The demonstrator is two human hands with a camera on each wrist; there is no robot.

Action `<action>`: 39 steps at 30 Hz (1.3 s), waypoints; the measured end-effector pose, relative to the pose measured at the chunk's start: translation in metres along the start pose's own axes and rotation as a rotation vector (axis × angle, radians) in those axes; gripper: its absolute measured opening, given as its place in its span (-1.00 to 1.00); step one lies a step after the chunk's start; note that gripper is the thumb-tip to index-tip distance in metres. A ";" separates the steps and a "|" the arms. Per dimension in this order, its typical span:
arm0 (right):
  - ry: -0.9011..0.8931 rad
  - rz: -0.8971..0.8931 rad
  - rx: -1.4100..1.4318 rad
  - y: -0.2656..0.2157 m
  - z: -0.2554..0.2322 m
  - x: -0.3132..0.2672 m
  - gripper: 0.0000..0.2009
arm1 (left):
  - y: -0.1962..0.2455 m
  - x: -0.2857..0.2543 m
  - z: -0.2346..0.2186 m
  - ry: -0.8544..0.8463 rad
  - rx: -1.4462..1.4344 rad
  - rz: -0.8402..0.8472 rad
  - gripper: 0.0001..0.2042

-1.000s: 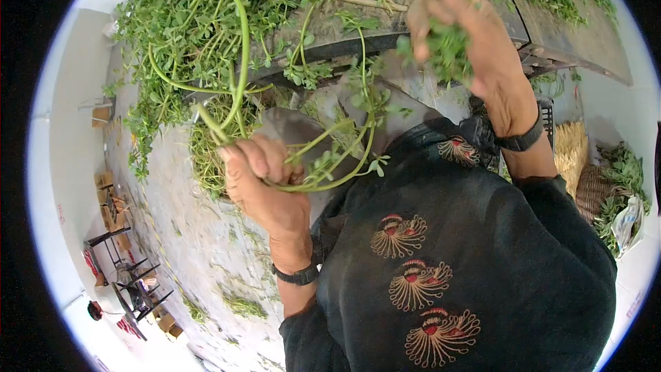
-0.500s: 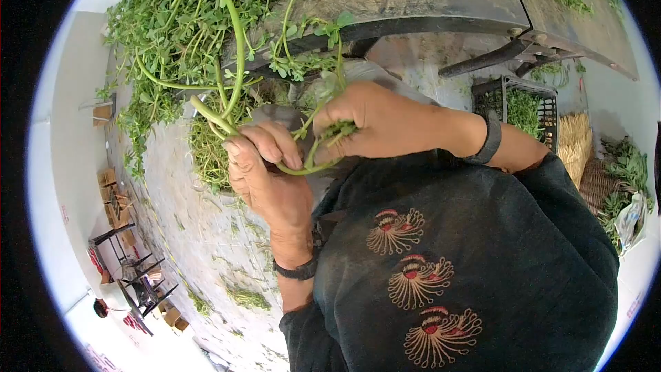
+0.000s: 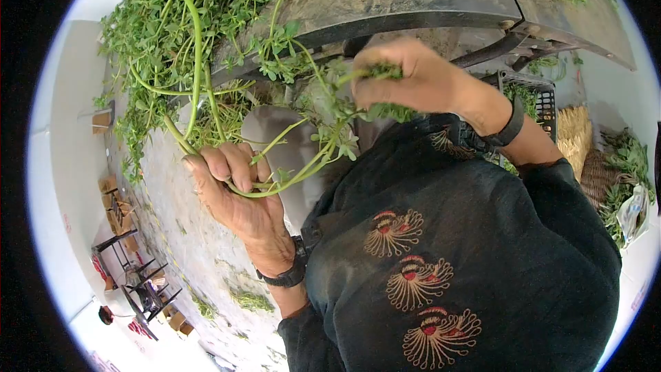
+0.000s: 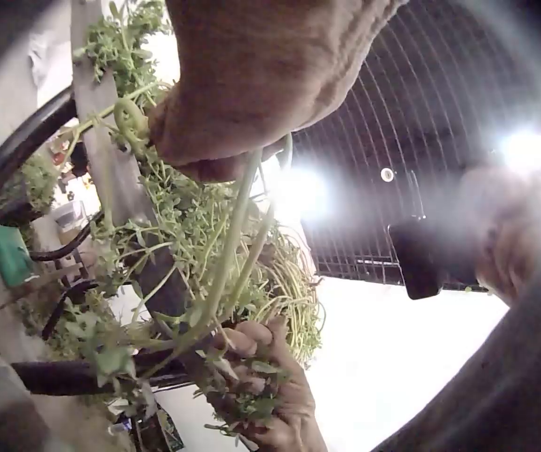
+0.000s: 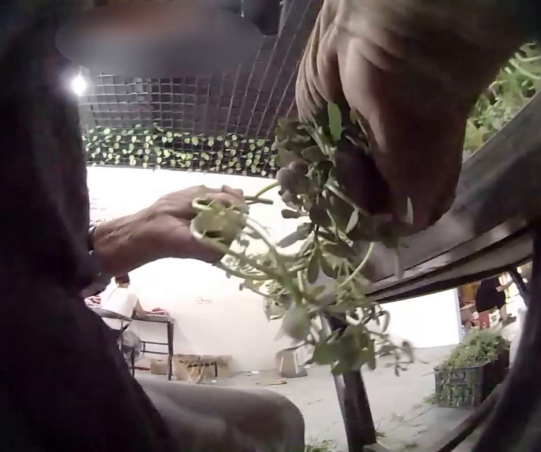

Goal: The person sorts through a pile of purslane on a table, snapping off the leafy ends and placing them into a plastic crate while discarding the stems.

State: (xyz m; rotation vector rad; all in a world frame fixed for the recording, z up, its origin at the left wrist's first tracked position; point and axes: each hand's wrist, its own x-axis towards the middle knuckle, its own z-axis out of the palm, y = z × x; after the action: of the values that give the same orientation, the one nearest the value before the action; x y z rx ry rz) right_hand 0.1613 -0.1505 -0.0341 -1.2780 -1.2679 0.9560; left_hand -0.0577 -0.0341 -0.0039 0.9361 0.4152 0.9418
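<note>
My left hand (image 3: 237,189) grips a long, thick green stem (image 3: 196,48) of a leafy plant that looks like purslane. From that hand the stem's branching, leafy end (image 3: 323,155) curves off toward the right. Slightly blurred, my right hand (image 3: 416,79) holds a bunch of leafy sprigs (image 3: 389,110) in curled fingers, close to the branch's leaves. In the right wrist view the leafy sprigs (image 5: 322,160) poke out below the right hand, with the left hand (image 5: 172,226) on the stem beyond. The left wrist view shows the stem (image 4: 238,235) running down from the left hand toward the right.
A big heap of the same plants (image 3: 179,34) covers the left of the dark table (image 3: 427,0) and hangs over its edge. Below the table stands a black crate (image 3: 544,107) of greens. Cuttings (image 3: 248,300) litter the floor, and a chair (image 3: 134,275) is at lower left.
My right hand came down from over the table to the stem by the left hand, then drew back up and right with greens in it. The left hand shifted slightly left.
</note>
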 end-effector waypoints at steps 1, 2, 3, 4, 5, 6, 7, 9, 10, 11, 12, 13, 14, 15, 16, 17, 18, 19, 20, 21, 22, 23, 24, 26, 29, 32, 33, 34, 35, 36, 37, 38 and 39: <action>-0.073 -0.060 -0.136 0.000 0.006 0.001 -0.67 | 0.000 0.000 -0.001 0.003 0.005 0.001 -0.66; -0.116 0.004 -0.176 -0.001 0.014 0.002 -0.64 | 0.001 -0.001 -0.003 -0.012 -0.033 -0.008 -0.66; -0.117 0.001 -0.175 -0.001 0.022 0.002 -0.64 | 0.001 0.000 -0.004 -0.028 -0.072 -0.017 -0.67; -0.126 -0.103 -0.211 0.000 0.030 0.003 -0.70 | 0.001 0.000 -0.003 -0.028 -0.071 -0.015 -0.67; -0.135 -0.207 -0.248 0.001 0.038 0.004 -0.74 | 0.001 -0.001 -0.002 -0.025 -0.079 -0.019 -0.66; -0.182 -0.271 -0.266 0.002 0.044 0.006 -0.63 | 0.001 -0.001 -0.001 -0.023 -0.088 -0.023 -0.66; -0.182 -0.272 -0.268 0.006 0.049 0.009 -0.63 | 0.001 0.000 -0.003 -0.024 -0.089 -0.022 -0.66; -0.198 -0.262 -0.302 0.014 0.058 0.012 -0.71 | 0.000 0.000 -0.008 -0.095 -0.164 -0.061 -0.64; -0.201 -0.263 -0.300 0.011 0.057 0.013 -0.71 | 0.000 -0.002 -0.003 -0.092 -0.163 -0.059 -0.64; -0.190 -0.170 -0.238 0.007 0.054 0.016 -0.71 | 0.000 -0.005 0.006 -0.033 -0.100 -0.026 -0.62; -0.176 -0.078 -0.178 0.003 0.051 0.018 -0.71 | 0.000 -0.006 0.011 0.023 -0.038 0.007 -0.58; -0.176 -0.078 -0.178 0.002 0.051 0.019 -0.71 | -0.004 -0.008 0.005 0.023 -0.038 0.007 -0.58; -0.148 -0.037 -0.162 0.001 0.051 0.020 -0.71 | -0.011 -0.012 -0.006 -0.070 0.154 -0.025 -0.54; -0.119 0.003 -0.147 -0.001 0.050 0.021 -0.71 | -0.015 -0.015 -0.013 -0.164 0.346 -0.057 -0.50; -0.116 0.003 -0.149 -0.002 0.049 0.021 -0.71 | -0.020 -0.022 -0.005 -0.043 0.459 -0.067 -0.59; -0.128 0.003 -0.176 -0.003 0.048 0.020 -0.71 | -0.021 -0.022 -0.007 -0.044 0.458 -0.068 -0.59; -0.141 0.002 -0.202 -0.003 0.047 0.018 -0.70 | -0.021 -0.022 -0.013 -0.030 0.452 -0.095 -0.62; -0.141 0.003 -0.202 0.000 0.047 0.017 -0.70 | -0.021 -0.021 -0.017 -0.015 0.447 -0.120 -0.65; -0.155 -0.074 -0.203 0.005 0.046 0.015 -0.69 | -0.018 -0.022 -0.016 0.028 0.424 -0.162 -0.68; -0.169 -0.152 -0.203 0.008 0.045 0.014 -0.68 | -0.019 -0.022 -0.017 0.030 0.423 -0.161 -0.68; -0.169 -0.153 -0.203 0.008 0.045 0.016 -0.68 | -0.021 -0.021 -0.019 -0.050 0.354 -0.118 -0.69; -0.158 -0.120 -0.162 0.008 0.044 0.018 -0.67 | -0.021 -0.020 -0.018 -0.132 0.284 -0.074 -0.70; -0.145 -0.087 -0.123 0.007 0.043 0.019 -0.67 | -0.021 -0.020 -0.013 -0.137 0.284 -0.074 -0.70; -0.148 -0.073 -0.117 0.000 0.040 0.022 -0.67 | -0.018 -0.022 0.004 -0.077 0.219 -0.124 -0.74; -0.146 -0.070 -0.105 -0.007 0.039 0.023 -0.66 | -0.026 -0.024 -0.005 -0.150 0.264 -0.068 -0.69; -0.099 -0.113 -0.108 0.007 0.042 0.026 -0.66 | -0.029 -0.023 -0.004 -0.188 0.334 -0.024 -0.68; -0.064 -0.149 -0.115 0.013 0.042 0.026 -0.65 | -0.030 -0.023 -0.004 -0.207 0.368 -0.003 -0.68; -0.062 -0.147 -0.113 0.009 0.043 0.024 -0.65 | -0.030 -0.024 -0.004 -0.207 0.369 -0.007 -0.68; -0.088 -0.145 -0.062 0.003 0.043 0.023 -0.65 | -0.029 -0.024 -0.003 -0.142 0.337 -0.038 -0.70; -0.113 -0.146 -0.013 -0.002 0.042 0.022 -0.65 | -0.029 -0.023 -0.003 -0.080 0.303 -0.067 -0.72; -0.108 -0.147 -0.014 -0.003 0.040 0.022 -0.65 | -0.028 -0.023 -0.002 -0.084 0.303 -0.067 -0.72; -0.130 -0.112 -0.126 -0.005 0.039 0.022 -0.66 | -0.026 -0.025 -0.002 -0.020 0.305 -0.111 -0.74; -0.152 -0.076 -0.236 -0.005 0.039 0.023 -0.67 | -0.025 -0.026 -0.001 0.046 0.307 -0.154 -0.76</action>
State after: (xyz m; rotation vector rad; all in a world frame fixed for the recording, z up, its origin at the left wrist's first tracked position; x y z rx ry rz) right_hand 0.1252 -0.1231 -0.0313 -1.3457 -1.5746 0.8817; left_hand -0.0602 -0.0613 -0.0269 1.1445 0.6750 0.7720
